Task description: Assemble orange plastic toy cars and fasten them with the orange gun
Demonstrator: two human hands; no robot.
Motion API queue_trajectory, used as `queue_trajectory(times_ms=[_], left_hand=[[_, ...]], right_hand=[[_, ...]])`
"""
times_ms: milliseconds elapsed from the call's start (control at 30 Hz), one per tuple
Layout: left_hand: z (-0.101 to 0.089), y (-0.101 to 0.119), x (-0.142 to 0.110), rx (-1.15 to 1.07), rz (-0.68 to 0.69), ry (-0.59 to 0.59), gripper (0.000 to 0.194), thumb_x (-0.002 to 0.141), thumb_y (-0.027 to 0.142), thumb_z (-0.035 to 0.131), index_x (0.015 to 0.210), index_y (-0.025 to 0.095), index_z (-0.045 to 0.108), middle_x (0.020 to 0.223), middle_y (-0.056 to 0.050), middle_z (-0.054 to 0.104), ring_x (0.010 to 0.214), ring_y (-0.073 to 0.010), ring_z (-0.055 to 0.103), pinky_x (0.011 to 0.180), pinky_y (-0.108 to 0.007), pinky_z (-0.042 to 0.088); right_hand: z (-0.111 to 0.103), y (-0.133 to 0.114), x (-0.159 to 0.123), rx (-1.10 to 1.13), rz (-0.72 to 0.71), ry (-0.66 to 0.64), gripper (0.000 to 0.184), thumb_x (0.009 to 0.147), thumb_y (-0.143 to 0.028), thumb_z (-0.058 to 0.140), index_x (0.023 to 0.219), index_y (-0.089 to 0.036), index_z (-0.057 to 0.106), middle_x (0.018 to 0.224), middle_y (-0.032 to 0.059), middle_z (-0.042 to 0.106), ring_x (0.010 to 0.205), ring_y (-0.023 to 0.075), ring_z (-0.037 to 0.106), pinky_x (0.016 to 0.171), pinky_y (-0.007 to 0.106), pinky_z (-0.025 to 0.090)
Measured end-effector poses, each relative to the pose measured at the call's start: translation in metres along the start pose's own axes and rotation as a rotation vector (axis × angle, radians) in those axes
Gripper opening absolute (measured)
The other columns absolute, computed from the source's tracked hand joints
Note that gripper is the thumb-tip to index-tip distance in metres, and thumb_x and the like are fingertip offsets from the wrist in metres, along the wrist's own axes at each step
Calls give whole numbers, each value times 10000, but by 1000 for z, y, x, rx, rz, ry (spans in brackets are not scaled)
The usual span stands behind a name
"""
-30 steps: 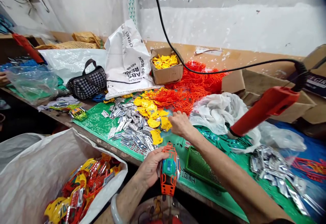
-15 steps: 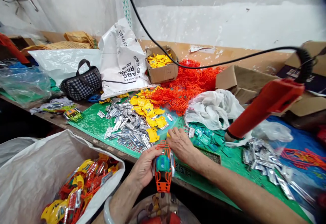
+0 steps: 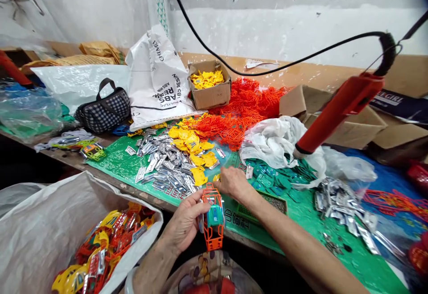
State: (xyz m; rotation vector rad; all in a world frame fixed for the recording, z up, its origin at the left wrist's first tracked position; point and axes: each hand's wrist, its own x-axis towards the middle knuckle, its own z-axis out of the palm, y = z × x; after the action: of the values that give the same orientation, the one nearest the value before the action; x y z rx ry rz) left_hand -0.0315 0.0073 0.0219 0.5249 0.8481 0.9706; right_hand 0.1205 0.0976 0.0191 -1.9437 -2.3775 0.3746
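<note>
My left hand grips an orange plastic frame with a teal piece and a silver strip set in it, held upright at the table's front edge. My right hand is just right of the frame's top, fingers pinched on a small yellow piece that is mostly hidden. Right behind my hands lie a heap of yellow pieces and a heap of silver strips on the green mat.
A white sack of finished orange and yellow parts stands lower left. An orange hanging tool on a black cable dangles at right. Orange frames, teal pieces, a green tray, a cardboard box and a checked bag crowd the table.
My right hand drew back from the yellow heap to the top of the orange frame, bringing a yellow piece. My left hand kept hold of the frame. The view shifted slightly.
</note>
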Motion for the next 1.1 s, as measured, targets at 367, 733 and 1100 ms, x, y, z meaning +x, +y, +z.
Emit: queue_trajectory(times_ms=[367, 733, 1100], left_hand=[[2, 4, -15, 450, 244, -34, 609, 762, 80, 637, 1353, 219, 598, 1226, -55, 710, 1136, -229, 628, 1017, -332, 468], [29, -27, -12, 1518, 1019, -127, 678, 865, -3, 382, 1498, 238, 392, 1021, -104, 664, 917, -242, 628, 797, -400, 578], [30, -33, -10, 1687, 1122, -142, 534, 931, 56, 377, 1456, 149, 404, 874, -86, 615, 771, -229, 582, 648, -354, 533]], right_hand=[[-19, 26, -18, 480, -51, -15, 515, 814, -356, 640, 1280, -141, 609, 1040, 117, 764, 832, 239, 739, 709, 348, 584], [31, 53, -115, 1339, -327, 436, 678, 726, -267, 827, 1344, -329, 557, 1286, 102, 681, 1158, 263, 674, 960, 404, 578], [34, 51, -119, 1097, -394, 597, 766, 742, -120, 779, 1411, -349, 486, 1335, 58, 656, 1179, 232, 664, 1011, 350, 552]])
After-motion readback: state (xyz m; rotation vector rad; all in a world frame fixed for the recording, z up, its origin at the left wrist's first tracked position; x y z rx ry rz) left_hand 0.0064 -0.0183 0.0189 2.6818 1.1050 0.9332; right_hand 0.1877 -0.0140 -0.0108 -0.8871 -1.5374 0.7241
